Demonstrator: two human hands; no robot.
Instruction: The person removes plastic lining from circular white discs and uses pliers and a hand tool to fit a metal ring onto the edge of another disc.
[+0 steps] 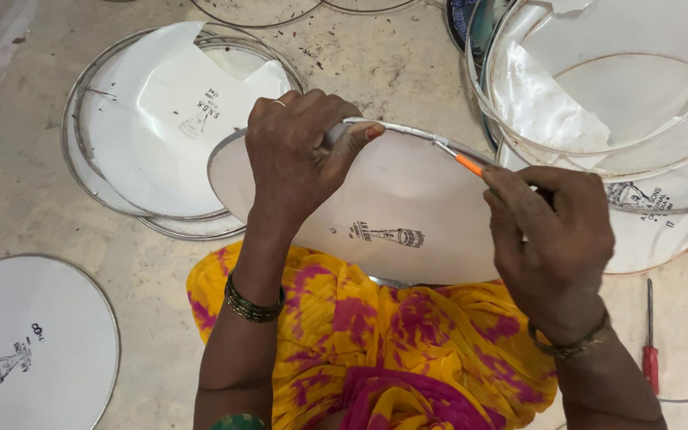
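White round drumhead with metal hoop [392, 211] tilted over lap on yellow-pink cloth [384, 342]. Left hand [296, 155] grip closed over far rim; right hand [551, 239] grip closed on orange-tipped tool [465, 163] touching hoop edge. Red-handled screwdriver [650, 350] right, loose drumheads [153, 119] beyond, crowding concrete floor [25, 199].

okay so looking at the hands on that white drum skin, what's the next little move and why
Probably slide the orange-handled tool a little further along the metal rim: its tip sits at the rim of the drum skin, the right hand drives it, and the left hand pins the edge beside it.
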